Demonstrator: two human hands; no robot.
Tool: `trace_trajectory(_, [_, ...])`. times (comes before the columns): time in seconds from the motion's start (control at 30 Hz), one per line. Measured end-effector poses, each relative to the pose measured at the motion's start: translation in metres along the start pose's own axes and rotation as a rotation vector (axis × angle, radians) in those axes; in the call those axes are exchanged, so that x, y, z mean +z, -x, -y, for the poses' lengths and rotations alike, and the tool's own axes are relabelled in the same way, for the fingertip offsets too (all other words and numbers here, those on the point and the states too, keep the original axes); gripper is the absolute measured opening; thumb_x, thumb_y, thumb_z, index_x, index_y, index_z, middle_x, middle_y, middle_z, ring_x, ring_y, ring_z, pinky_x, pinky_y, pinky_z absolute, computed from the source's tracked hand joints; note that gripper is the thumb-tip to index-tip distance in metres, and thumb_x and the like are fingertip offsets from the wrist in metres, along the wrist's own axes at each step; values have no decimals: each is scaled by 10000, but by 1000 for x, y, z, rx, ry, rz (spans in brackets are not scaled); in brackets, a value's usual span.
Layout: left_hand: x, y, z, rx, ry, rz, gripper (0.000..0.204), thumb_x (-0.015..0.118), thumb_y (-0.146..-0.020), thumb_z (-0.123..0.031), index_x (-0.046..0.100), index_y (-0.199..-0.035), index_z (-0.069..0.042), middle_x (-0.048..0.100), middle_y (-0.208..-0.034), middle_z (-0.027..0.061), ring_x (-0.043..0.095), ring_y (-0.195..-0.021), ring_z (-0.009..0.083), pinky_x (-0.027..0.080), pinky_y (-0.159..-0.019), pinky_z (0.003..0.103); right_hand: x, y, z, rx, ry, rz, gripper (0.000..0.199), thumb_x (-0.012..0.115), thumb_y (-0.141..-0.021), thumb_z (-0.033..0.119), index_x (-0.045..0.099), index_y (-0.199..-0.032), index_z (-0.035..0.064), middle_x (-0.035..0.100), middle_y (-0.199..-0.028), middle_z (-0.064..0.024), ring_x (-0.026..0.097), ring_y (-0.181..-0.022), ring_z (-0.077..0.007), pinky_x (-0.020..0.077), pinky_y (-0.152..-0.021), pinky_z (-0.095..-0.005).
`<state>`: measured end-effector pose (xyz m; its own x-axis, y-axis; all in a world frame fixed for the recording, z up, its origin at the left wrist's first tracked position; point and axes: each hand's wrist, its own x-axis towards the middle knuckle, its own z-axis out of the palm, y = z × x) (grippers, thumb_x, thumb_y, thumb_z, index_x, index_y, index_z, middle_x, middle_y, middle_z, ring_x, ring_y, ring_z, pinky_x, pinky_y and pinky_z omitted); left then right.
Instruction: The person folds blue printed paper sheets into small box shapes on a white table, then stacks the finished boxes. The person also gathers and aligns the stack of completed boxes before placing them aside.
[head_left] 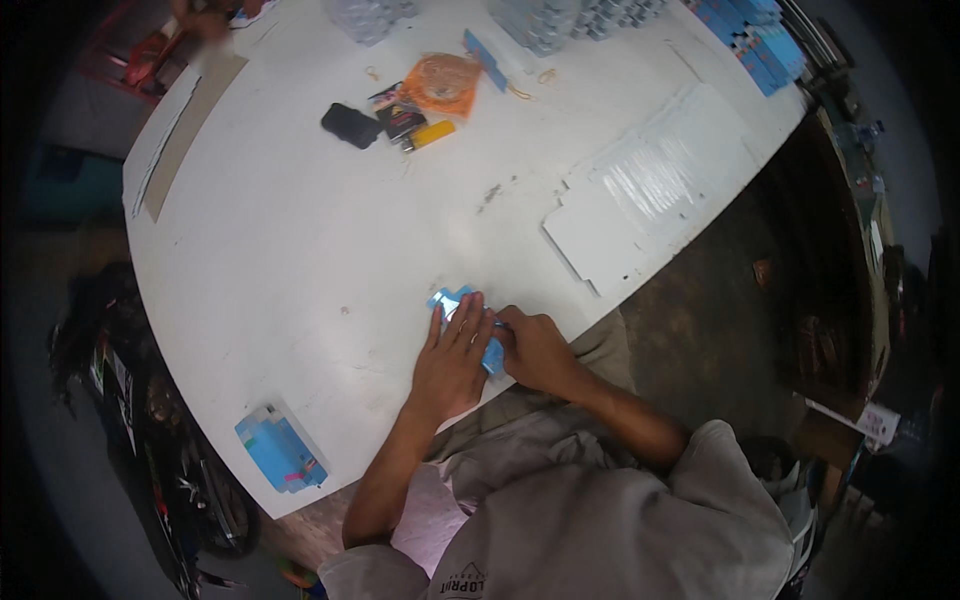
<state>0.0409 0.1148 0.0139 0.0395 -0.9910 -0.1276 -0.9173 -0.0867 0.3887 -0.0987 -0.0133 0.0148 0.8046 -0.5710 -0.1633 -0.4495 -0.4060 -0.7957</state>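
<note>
A small blue card piece (493, 358), like a flat carton blank, lies on the white table near its front edge. Across it rests my left hand (452, 360), palm down with the fingers stretched out and pressing flat. My right hand (537, 350) is closed at the piece's right side, fingers curled against its edge; the fingertips are partly hidden. Both hands touch the piece and cover most of its middle, leaving a shiny corner and a lower end showing.
At the table's left front corner sits a blue carton stack (278, 452). White card sheets (650, 185) lie along the right edge. Farther back are a dark pouch (351, 124), a yellow lighter (432, 135) and an orange bag (442, 85). Another person's hand (205, 22) shows at the far left.
</note>
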Motion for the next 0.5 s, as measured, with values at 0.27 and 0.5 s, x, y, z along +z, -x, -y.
trace_trajectory(0.27, [22, 10, -2, -57, 10, -97, 979, 697, -894, -519, 353, -1554, 117, 237, -1684, 316, 185, -1600, 428, 135, -1282, 599, -2, -2, -5, -4, -254, 57, 107, 701, -943, 73, 661, -921, -24, 678, -743, -226, 711, -715, -410, 524, -619, -465])
trace_trajectory(0.5, [8, 3, -7, -82, 126, -104, 883, 696, -936, -477, 406, -1553, 83, 243, -1692, 298, 208, -1591, 435, 141, -1284, 581, -27, 0, 11, 51, 197, -115, 214, 758, -905, 164, 687, -1013, -6, 718, -888, -210, 700, -825, -381, 541, -725, -486])
